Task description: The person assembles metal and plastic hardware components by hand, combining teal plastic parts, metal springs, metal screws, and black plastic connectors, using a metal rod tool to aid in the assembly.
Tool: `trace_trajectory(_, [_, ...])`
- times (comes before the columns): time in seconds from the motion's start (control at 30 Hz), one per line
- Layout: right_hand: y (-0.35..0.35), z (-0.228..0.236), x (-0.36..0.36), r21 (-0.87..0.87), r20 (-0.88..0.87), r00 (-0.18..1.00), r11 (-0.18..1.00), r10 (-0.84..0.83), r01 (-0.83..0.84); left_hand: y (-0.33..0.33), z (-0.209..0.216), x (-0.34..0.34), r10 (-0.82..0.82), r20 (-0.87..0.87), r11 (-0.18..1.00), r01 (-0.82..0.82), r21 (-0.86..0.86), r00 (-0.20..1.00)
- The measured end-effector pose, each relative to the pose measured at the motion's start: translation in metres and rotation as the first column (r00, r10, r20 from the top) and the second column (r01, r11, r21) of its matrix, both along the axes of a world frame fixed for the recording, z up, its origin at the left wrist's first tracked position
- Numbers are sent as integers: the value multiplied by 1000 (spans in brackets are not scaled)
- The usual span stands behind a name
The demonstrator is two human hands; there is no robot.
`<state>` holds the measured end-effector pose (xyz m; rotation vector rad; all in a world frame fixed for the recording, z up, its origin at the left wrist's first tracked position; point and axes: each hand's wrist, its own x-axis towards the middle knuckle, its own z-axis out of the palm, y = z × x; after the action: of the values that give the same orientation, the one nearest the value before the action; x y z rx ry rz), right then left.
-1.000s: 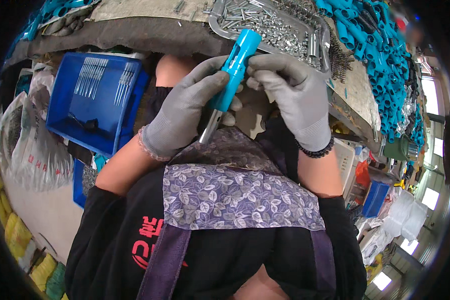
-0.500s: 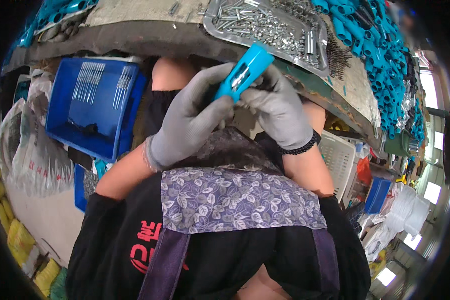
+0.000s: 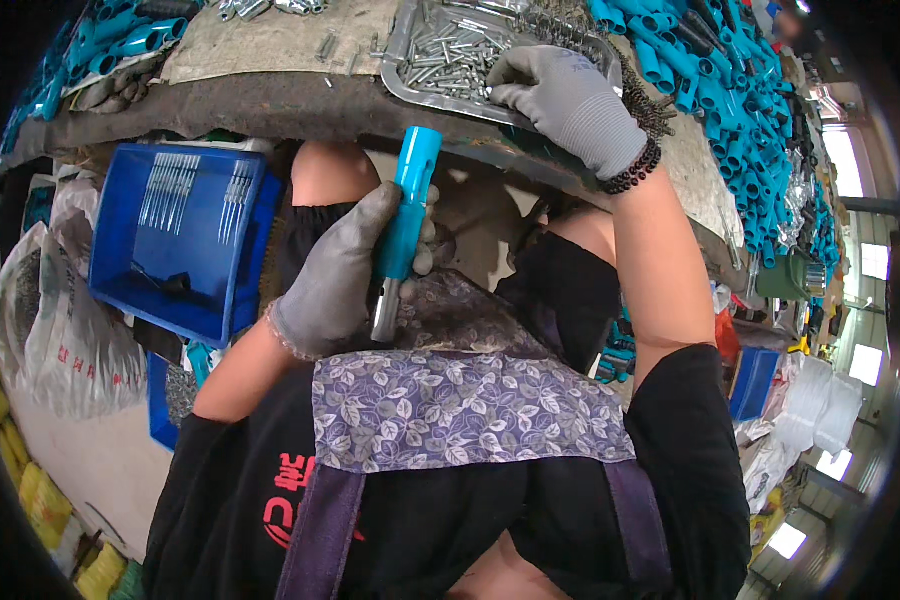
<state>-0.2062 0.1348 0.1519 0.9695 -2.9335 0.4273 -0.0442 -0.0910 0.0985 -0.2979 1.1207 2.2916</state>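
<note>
My left hand [image 3: 332, 275], in a grey knit glove, is wrapped round a teal plastic tube [image 3: 408, 205] held nearly upright above my lap. The tube has a slot near its upper end, and a shiny metal sleeve [image 3: 385, 312] sticks out below. My right hand [image 3: 575, 112], also gloved, reaches over a metal tray [image 3: 440, 98] on the bench. Its fingers are bent and drawn together down among the small metal pins [image 3: 460, 55]; whatever is between the fingertips is too small to make out.
Many teal tubes [image 3: 710, 90] are heaped at the right of the bench, beside dark coil springs [image 3: 650, 108]. More teal parts [image 3: 120, 40] lie at the far left. A blue bin [image 3: 185, 255] with thin metal rods stands left of my knees, beside plastic bags [image 3: 80, 330].
My right hand has left the teal tube and moved up and right to the tray. The left hand has lowered the tube and turned it more upright, showing its metal end.
</note>
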Motion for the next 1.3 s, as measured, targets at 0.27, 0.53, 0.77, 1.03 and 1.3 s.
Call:
trace_trajectory(0.27, [7,14,26,-371,78,996,925,-49,75,-12,14,-13,112,-138,993,-106,50,984])
trace_trajectory(0.53, [-50,-25,110,-786,467,880,495,84,370,1,-10,-25,-69,-89,767,110,632,994])
trace_trajectory(0.77, [-52,-34,112,-780,625,697,256,352,570,4,-13,-27,-32,-276,831,179,526,961])
trace_trajectory(1.03, [-59,-31,122,-714,672,537,254,510,652,-13,-12,-14,-162,-295,900,263,347,942])
trace_trajectory(1.3, [-72,-30,129,-777,601,601,210,526,594,-25,-2,-7,-89,-371,919,220,328,924])
